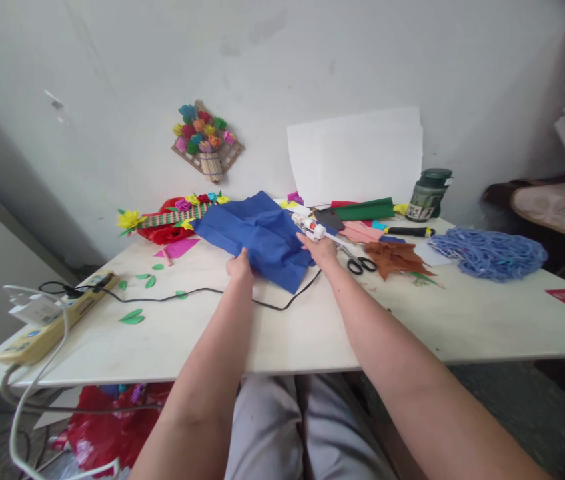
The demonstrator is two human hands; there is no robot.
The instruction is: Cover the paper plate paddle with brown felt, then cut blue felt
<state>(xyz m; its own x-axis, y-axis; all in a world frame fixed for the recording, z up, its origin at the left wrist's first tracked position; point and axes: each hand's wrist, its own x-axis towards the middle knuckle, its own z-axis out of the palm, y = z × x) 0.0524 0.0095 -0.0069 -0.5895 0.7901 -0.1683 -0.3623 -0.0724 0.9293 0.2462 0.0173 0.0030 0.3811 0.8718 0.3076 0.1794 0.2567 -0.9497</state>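
A creased blue sheet of crepe paper (262,233) is spread over the middle of the table. My left hand (239,263) pinches its near left edge, thumb on top. At the right edge, my right hand (321,251) has its fingers closed on the paper; part of the grip is hidden. Just beyond that hand lies a white glue gun (311,227), close to the fingers. Black-handled scissors (361,265) rest to the right of it, beside a brown piece of crepe paper (395,259).
A black cord (197,291) runs from the power strip (57,320) at left toward my hands. Green paper leaves (132,317) lie near it. A flower-trimmed strip (177,217) is behind left. Blue yarn (490,253) and a dark green jar (429,195) stand right.
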